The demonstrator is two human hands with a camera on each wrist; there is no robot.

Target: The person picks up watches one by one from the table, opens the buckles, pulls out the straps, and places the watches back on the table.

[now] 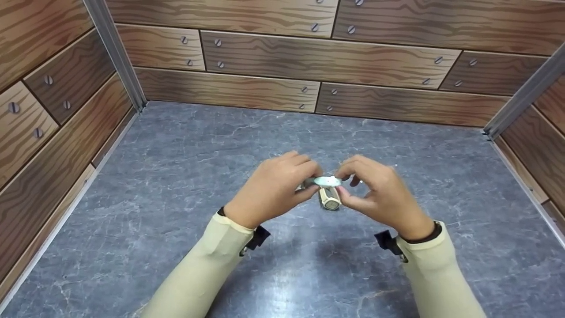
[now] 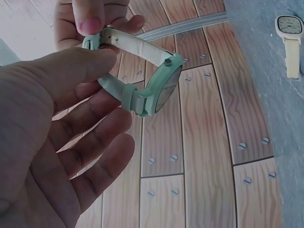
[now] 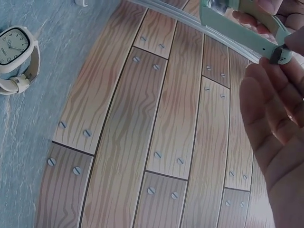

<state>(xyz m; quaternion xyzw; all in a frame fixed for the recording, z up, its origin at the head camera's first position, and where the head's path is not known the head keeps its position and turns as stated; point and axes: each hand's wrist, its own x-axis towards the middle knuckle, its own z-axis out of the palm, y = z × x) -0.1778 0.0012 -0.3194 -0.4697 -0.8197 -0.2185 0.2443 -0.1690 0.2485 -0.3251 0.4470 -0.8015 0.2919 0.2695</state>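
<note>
A mint-green wristwatch (image 2: 164, 85) is held up between the two hands, its strap (image 3: 242, 39) bent into a loop. My left hand (image 1: 282, 185) pinches the strap between thumb and fingers, the other fingers loosely spread below in the left wrist view. At the dark buckle (image 3: 276, 54), my right hand (image 1: 382, 194) pinches the strap end with thumb and fingertips. The watch face is turned away from the hands, seen at a slant in the left wrist view. Just below the hands in the head view, a cream wristwatch (image 1: 330, 202) with a squarish face rests on the table.
The grey marbled table (image 1: 176, 176) is enclosed by wood-patterned panels (image 1: 265, 57) at the back and both sides. Metal corner posts (image 1: 117, 53) stand at the rear. A small white piece (image 3: 81, 2) shows at the top of the right wrist view.
</note>
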